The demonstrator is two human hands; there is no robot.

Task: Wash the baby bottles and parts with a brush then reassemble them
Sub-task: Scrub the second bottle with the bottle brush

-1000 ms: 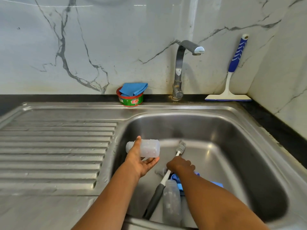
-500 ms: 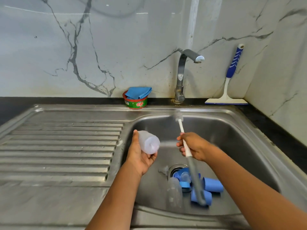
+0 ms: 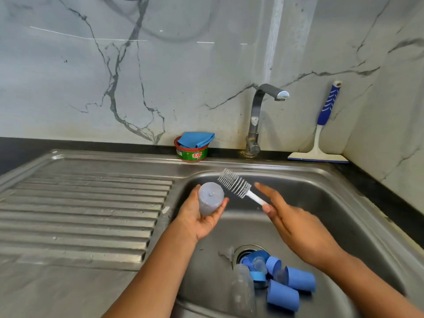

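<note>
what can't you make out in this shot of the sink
Head view, bottle: mouth faces away, only its base shows in the left hand.
Head view, brush: handle hidden behind the right hand.
Head view, blue parts over the drain: overlapping and blurred, count unclear.

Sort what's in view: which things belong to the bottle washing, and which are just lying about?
Job: bottle in left hand, brush in right hand, second bottle and blue caps in sink.
Lying about: soap tub, cloth, squeegee, tap.
</note>
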